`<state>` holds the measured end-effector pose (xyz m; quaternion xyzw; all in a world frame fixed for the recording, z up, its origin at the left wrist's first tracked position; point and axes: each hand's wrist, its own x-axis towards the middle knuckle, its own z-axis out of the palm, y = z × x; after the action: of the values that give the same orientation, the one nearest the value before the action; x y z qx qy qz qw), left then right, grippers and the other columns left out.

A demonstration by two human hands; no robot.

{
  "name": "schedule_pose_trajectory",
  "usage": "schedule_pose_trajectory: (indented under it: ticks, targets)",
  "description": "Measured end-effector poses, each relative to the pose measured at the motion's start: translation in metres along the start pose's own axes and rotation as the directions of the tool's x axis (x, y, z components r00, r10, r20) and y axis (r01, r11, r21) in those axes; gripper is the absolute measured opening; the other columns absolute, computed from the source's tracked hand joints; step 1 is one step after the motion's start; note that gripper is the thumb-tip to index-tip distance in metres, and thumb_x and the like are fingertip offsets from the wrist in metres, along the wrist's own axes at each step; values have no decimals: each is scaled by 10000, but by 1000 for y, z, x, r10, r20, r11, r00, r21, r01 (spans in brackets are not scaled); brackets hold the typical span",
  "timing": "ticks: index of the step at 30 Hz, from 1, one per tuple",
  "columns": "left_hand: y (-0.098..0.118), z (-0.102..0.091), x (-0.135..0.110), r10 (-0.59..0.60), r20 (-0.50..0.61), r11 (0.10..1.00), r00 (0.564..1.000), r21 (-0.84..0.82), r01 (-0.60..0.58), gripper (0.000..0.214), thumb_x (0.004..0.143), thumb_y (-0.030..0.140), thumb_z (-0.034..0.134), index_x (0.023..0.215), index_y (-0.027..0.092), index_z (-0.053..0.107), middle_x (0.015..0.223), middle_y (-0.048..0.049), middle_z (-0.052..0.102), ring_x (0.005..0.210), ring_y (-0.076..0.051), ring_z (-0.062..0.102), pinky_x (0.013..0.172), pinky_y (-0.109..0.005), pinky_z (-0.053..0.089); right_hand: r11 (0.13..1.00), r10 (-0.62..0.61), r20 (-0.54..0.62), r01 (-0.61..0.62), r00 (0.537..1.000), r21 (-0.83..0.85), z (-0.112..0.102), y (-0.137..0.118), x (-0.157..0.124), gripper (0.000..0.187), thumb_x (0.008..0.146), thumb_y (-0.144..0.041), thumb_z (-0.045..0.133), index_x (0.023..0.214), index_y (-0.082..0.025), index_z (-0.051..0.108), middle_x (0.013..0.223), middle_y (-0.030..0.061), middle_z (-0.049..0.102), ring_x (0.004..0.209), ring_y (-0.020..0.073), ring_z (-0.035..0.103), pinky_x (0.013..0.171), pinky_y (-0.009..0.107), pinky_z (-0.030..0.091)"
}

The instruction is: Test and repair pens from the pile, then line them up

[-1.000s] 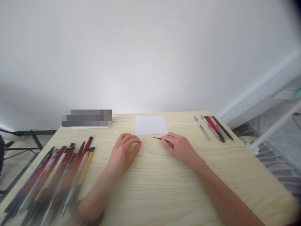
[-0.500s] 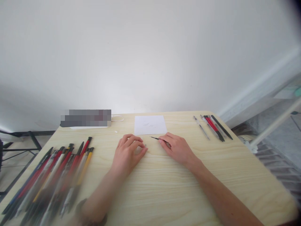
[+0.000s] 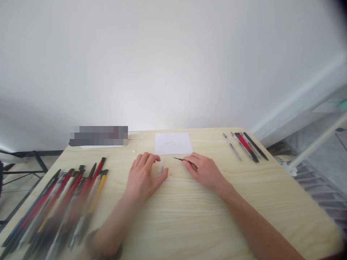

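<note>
The left hand [image 3: 143,176] pinches a clear piece [image 3: 158,169] low over the table [image 3: 189,216]. The right hand [image 3: 205,172] grips a thin dark refill [image 3: 181,159], tip near the paper [image 3: 172,143]. Risk: a loose pinch may let the clear piece roll away.

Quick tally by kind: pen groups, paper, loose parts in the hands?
pen groups: 2 (left pile, right row)
paper sheet: 1
thin dark rod, in right hand: 1
clear piece, in left hand: 1
total: 5
</note>
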<state>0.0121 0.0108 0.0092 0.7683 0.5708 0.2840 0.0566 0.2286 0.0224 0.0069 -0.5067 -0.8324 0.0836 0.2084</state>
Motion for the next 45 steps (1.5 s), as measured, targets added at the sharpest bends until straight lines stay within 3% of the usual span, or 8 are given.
schedule_pose_trajectory:
  ticks: [4, 10, 15, 19, 24, 28, 33, 45]
  targets:
    - [-1, -3, 1, -127, 60, 991, 990, 48, 125, 165, 835, 281, 412, 929, 194, 516, 690, -9, 612, 698, -202, 573, 680, -345, 432, 1000, -4, -3, 4, 1000, 5, 0, 0, 0, 245, 909, -273, 388, 938, -217, 625, 801, 11, 626, 655, 116, 563, 613, 244, 404]
    - [-2, 0, 1, -146, 115, 988, 983, 75, 138, 201, 828, 205, 372, 944, 189, 536, 712, -22, 659, 675, -204, 593, 666, -325, 425, 1000, 1, 1, -1, 1000, 8, 1, 0, 0, 236, 904, -268, 397, 937, -216, 625, 796, 7, 625, 657, 118, 560, 609, 244, 401]
    - [-4, 3, -1, -147, 78, 985, 986, 97, 140, 186, 814, 216, 407, 930, 202, 551, 665, -4, 642, 630, -196, 580, 641, -316, 423, 1000, -3, -6, 3, 1000, 9, 0, 1, 0, 243, 907, -274, 391, 927, -216, 626, 793, 8, 624, 651, 114, 562, 607, 242, 404]
    - [-5, 3, -1, -70, 47, 997, 996, -9, 71, 151, 816, 228, 438, 922, 205, 543, 680, 0, 593, 677, -179, 575, 693, -321, 440, 999, -38, -4, 38, 999, 31, 1, 1, -1, 246, 909, -276, 391, 943, -210, 626, 808, 18, 628, 665, 115, 570, 623, 239, 417]
    - [-3, 2, -1, 151, 2, 976, 989, -158, -149, 215, 815, 240, 513, 1025, 217, 551, 955, -60, 562, 925, -199, 527, 830, -359, 430, 983, -156, 23, 153, 988, 98, 0, -4, -1, 255, 913, -269, 389, 970, -199, 627, 822, 30, 627, 694, 120, 563, 659, 244, 424]
    - [-4, 3, 0, 239, -11, 957, 971, -169, -238, 177, 820, 247, 551, 989, 242, 604, 946, -52, 557, 901, -191, 505, 806, -359, 431, 971, -208, 32, 202, 978, 126, -1, -8, -2, 257, 917, -271, 386, 989, -196, 621, 811, 27, 623, 689, 118, 557, 669, 247, 424]
    - [-7, 5, 1, 263, -46, 945, 964, -188, -267, 109, 828, 221, 553, 879, 234, 649, 855, -39, 583, 813, -172, 510, 752, -337, 443, 964, -237, 52, 229, 970, 133, -2, -6, -2, 258, 915, -285, 396, 1009, -197, 620, 806, 29, 621, 706, 122, 563, 668, 245, 427]
    - [-5, 4, 2, 280, -33, 926, 960, -253, -279, 105, 820, 221, 569, 884, 221, 653, 864, -46, 603, 844, -178, 519, 765, -329, 448, 963, -248, 79, 237, 965, 130, -3, -5, -1, 262, 906, -324, 429, 1005, -196, 635, 806, 31, 626, 711, 122, 570, 669, 238, 423]
